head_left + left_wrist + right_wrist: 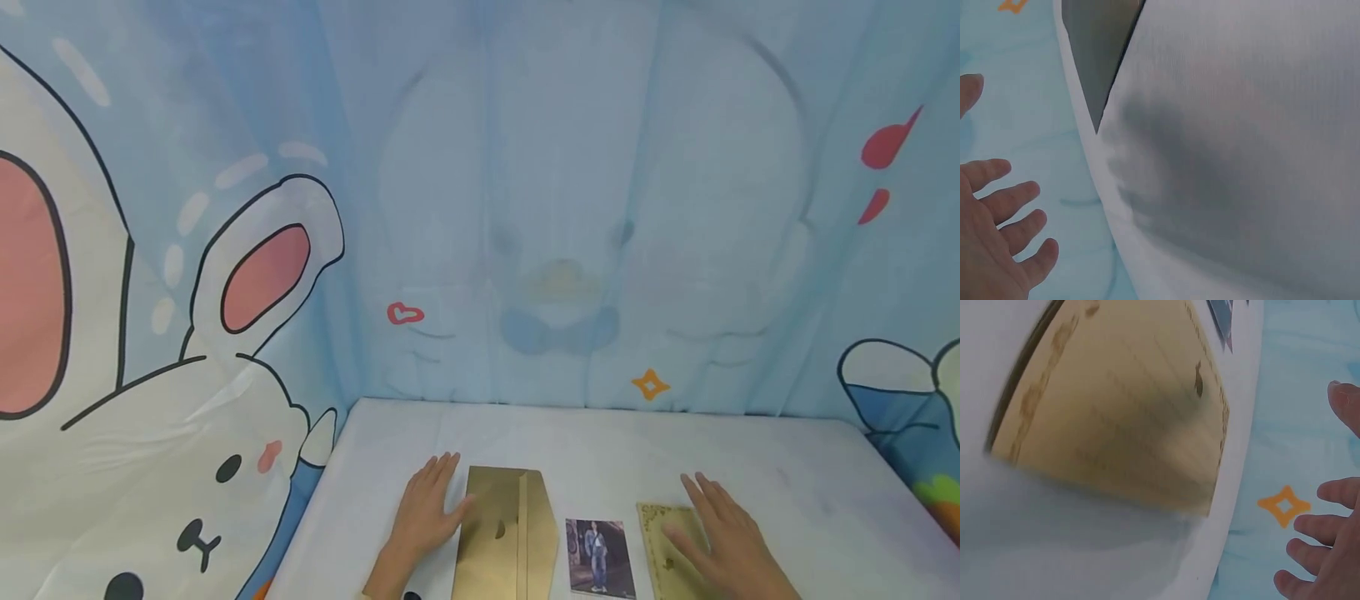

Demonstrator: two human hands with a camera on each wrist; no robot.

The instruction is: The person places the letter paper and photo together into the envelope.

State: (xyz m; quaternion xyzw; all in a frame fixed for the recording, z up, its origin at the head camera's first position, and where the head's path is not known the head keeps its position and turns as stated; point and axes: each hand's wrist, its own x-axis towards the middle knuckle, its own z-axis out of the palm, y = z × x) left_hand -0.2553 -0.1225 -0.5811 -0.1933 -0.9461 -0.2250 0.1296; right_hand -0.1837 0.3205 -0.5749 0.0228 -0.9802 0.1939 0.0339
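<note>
A gold envelope [487,525] with a pointed flap on its right side lies on the white table, its corner also in the left wrist view. My left hand [427,508] is beside its left edge, fingers extended, holding nothing. Right of the envelope lies a photo [577,575] of a standing figure. Farther right is a gold card [1129,419] with an ornate border and faint lines of writing. Over that card's right part in the head view is my right hand [727,533], fingers spread and nothing in its grasp; it hides some of the card.
A white cloth covers the table [600,450]. Behind it hangs a light blue curtain [465,208] with cartoon drawings, including a large white rabbit [247,400] at the left. Near my left wrist, a small black thing [412,596] shows at the bottom edge.
</note>
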